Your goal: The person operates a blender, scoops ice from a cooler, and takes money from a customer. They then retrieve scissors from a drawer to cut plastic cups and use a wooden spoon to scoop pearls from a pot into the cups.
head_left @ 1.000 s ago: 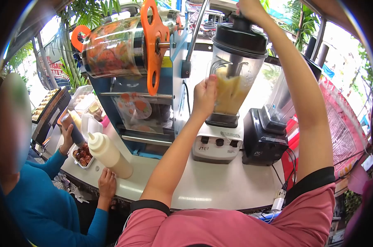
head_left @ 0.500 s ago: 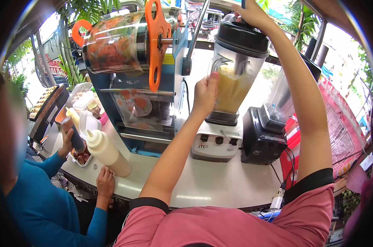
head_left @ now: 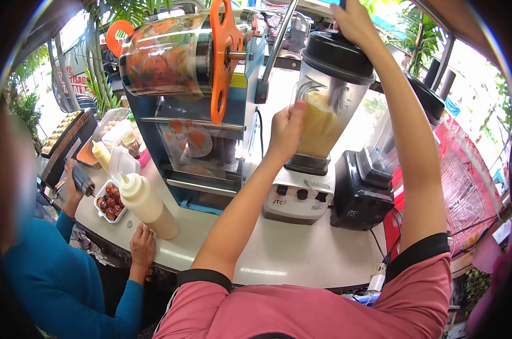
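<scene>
A clear blender jar [head_left: 329,113] with a black lid [head_left: 336,55] stands on a white blender base [head_left: 296,195], a pale yellow mixture inside. My left hand [head_left: 287,129] is wrapped round the jar's left side, thumb up, at the handle. Above the lid, my right hand [head_left: 351,21] is closed on a dark stick with a blue part at its top. The stick's lower end seems to pass through the lid into the jar, but my fingers partly hide it.
A blue sealing machine [head_left: 202,130] with a film roll [head_left: 168,56] is left. A black blender [head_left: 363,186] stands right. Further left, a person in blue sleeves [head_left: 69,271] holds a dark bottle [head_left: 81,179] near a box of brown balls [head_left: 111,202] and a large cream bottle [head_left: 148,206].
The person's dark bottle has tilted and moved left, uncovering the brown balls. My right hand has shifted slightly on the stick. My left hand keeps its hold on the jar.
</scene>
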Motion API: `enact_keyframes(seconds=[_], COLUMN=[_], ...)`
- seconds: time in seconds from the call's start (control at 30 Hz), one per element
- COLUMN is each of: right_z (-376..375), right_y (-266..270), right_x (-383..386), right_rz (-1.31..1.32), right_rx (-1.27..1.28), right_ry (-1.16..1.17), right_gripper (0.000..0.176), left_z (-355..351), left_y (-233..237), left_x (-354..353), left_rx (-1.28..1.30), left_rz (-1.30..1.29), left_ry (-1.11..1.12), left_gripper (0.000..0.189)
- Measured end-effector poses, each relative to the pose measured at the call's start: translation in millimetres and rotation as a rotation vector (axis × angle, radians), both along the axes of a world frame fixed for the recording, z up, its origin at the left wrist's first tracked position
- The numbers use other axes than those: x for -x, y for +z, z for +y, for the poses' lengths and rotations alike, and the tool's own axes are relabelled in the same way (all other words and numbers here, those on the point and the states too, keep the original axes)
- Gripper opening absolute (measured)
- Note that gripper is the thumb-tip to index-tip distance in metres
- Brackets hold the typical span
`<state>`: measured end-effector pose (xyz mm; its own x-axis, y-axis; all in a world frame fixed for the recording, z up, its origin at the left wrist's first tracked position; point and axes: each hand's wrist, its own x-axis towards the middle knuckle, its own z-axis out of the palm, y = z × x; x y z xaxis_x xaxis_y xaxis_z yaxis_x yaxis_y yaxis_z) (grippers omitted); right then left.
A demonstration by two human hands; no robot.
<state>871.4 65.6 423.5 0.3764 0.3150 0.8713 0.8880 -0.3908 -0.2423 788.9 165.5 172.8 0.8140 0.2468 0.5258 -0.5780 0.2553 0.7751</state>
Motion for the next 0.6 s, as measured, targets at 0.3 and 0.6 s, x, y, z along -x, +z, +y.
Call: enact_keyframes(seconds=[0.3,0.6], right_z=[-6.9,-2.8], right_y=[-0.3,-0.5], right_x=[-14.8,-1.3], right_rz=[0.129,0.237], right_rx=[-0.098,-0.144], right_ry=[-0.123,-0.163], right_gripper=[0.027,0.025], left_z=[-0.6,0.0], left_y=[1.1,3.3], left_x=[-0.3,0.5], left_rx=[0.010,0.014], left_rz=[-0.014,0.002], left_ry=[-0.019,-0.053], left_gripper=[0.053,0.054])
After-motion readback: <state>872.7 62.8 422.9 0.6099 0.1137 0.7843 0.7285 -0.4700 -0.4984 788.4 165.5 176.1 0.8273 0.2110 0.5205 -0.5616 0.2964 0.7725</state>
